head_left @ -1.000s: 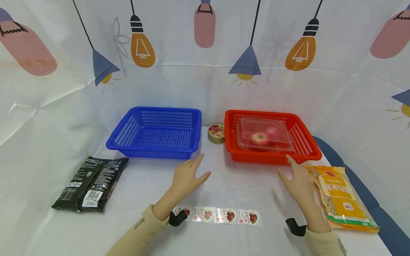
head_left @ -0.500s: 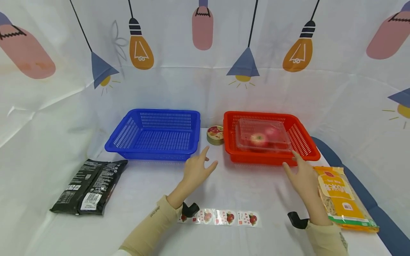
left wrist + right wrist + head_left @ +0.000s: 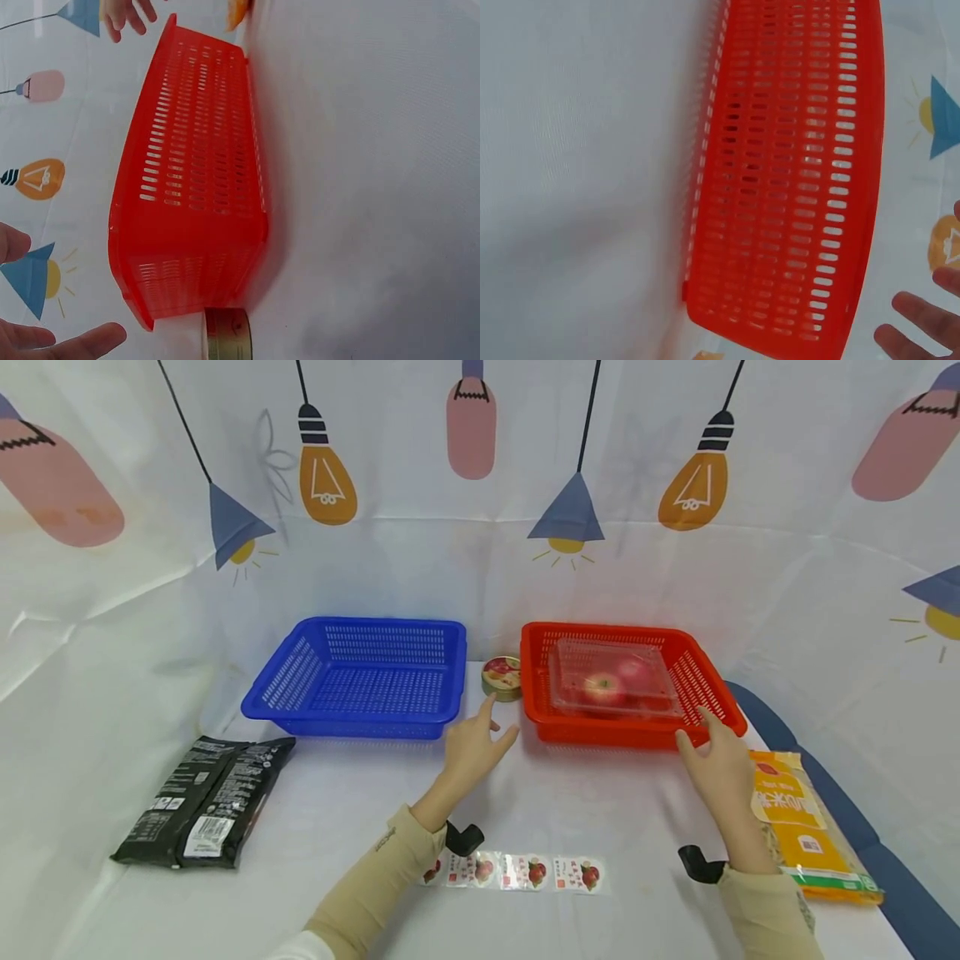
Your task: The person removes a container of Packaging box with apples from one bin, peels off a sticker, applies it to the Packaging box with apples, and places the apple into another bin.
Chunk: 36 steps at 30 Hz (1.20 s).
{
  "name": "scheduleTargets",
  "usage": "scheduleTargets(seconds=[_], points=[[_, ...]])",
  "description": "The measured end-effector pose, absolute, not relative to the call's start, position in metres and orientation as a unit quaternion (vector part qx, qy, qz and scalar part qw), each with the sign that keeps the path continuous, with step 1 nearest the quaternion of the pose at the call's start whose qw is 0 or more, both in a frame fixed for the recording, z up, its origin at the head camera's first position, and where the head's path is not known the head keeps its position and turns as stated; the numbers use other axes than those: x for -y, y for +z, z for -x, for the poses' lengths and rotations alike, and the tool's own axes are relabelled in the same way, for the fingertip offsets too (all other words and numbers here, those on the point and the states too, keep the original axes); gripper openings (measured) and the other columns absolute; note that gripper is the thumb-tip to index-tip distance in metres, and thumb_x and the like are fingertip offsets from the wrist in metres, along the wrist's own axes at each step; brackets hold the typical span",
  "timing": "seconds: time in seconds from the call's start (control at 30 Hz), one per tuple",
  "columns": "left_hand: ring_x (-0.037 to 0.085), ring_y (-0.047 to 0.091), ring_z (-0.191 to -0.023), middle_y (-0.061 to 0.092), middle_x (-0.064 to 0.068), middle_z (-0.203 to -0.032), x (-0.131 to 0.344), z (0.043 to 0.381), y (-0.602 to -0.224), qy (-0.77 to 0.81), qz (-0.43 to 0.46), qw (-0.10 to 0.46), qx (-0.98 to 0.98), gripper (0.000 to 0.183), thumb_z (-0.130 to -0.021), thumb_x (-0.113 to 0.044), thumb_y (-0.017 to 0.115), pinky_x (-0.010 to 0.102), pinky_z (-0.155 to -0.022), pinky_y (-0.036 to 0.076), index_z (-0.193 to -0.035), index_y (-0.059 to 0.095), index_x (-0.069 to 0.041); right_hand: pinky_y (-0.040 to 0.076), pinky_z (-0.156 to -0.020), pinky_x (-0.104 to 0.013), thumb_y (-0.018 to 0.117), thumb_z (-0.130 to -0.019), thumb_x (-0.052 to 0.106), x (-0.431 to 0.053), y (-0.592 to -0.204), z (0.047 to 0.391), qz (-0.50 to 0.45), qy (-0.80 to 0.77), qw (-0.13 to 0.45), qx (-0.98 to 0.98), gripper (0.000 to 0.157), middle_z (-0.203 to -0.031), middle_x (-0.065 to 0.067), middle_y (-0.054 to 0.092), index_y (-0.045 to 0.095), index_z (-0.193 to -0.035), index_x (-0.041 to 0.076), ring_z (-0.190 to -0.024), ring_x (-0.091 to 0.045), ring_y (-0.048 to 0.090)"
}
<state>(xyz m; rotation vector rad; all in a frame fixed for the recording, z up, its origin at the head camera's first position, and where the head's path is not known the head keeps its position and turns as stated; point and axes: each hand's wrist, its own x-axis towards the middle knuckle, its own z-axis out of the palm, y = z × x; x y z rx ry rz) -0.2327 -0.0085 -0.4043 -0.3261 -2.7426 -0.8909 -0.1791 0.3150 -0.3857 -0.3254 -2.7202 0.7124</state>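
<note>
The red basket (image 3: 592,732) is sitting at the back of the table, right of centre, and is bearing a clear container (image 3: 581,657) with apples (image 3: 604,688) showing through its lid. The right hand (image 3: 720,768) is hovering at the basket's front right corner, fingers spread, having hold of nothing (the right wrist view is showing its fingertips apart from the rim). The left hand (image 3: 472,749) is hovering between the two baskets, fingers extended and thumb apart, likewise gripping nothing; a round tin (image 3: 501,678) is standing just beyond it, beside the red basket. The blue basket (image 3: 345,727) is resting to the left. A black packet (image 3: 202,802) is lying at the far left and a yellow packet (image 3: 813,827) at the right, while a strip of fruit labels (image 3: 525,872) is lying flat in front. The white table surface (image 3: 322,810) is meeting a creased white backdrop (image 3: 420,568), which is displaying printed lamps and bulbs. A dark blue, seat-like form (image 3: 903,881) is showing past the table's right edge.
</note>
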Motion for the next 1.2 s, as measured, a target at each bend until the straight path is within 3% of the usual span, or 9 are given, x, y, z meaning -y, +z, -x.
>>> scheduleTargets(seconds=[0.2,0.37,0.83,1.0,1.2], points=[[0.023,0.062,-0.075,0.069,0.006,-0.090,0.003,0.239,-0.404,-0.311,0.109,0.108,0.938,0.066,-0.089,-0.047,0.053,0.039,-0.074,0.044,-0.138,0.038,-0.006,0.022,-0.093,-0.066,0.047,-0.093,0.031,-0.320,-0.386,0.184,0.130,0.232,0.200,0.943,0.059,-0.134,-0.032,0.033,0.031,-0.141,0.001,-0.118,-0.050,0.029],[0.023,0.062,-0.076,0.069,0.004,-0.090,-0.001,0.244,-0.405,-0.295,0.105,0.111,0.943,0.066,-0.089,-0.049,0.050,0.038,-0.074,0.045,-0.138,0.039,-0.006,0.017,-0.094,-0.066,0.043,-0.094,0.033,-0.330,-0.386,0.192,0.157,0.257,0.196,0.933,0.059,-0.140,-0.030,0.025,0.029,-0.142,0.001,-0.126,-0.049,0.020],[0.026,0.063,-0.090,0.068,0.006,-0.100,-0.006,0.252,-0.408,-0.313,0.085,0.109,0.940,0.063,-0.089,-0.048,0.050,0.044,-0.080,0.044,-0.136,0.042,-0.006,0.022,-0.091,-0.064,0.040,-0.095,0.037,-0.356,-0.393,0.215,0.211,0.321,0.156,0.910,0.065,-0.141,-0.031,0.024,0.018,-0.146,0.004,-0.123,-0.050,0.023],[0.029,0.058,-0.104,0.061,0.011,-0.120,-0.012,0.256,-0.404,-0.320,0.081,0.097,0.939,0.065,-0.089,-0.049,0.050,0.048,-0.089,0.043,-0.138,0.040,-0.009,0.019,-0.099,-0.064,0.039,-0.095,0.032,-0.359,-0.389,0.216,0.247,0.377,0.140,0.881,0.065,-0.147,-0.029,0.013,0.011,-0.148,0.007,-0.129,-0.049,0.017],[0.031,0.052,-0.114,0.048,0.011,-0.135,-0.018,0.260,-0.398,-0.331,0.092,0.096,0.934,0.064,-0.089,-0.049,0.050,0.049,-0.094,0.040,-0.140,0.038,-0.011,0.025,-0.104,-0.057,0.035,-0.095,0.026,-0.362,-0.390,0.215,0.260,0.443,0.133,0.848,0.063,-0.147,-0.028,0.017,0.009,-0.148,0.006,-0.129,-0.045,0.026]])
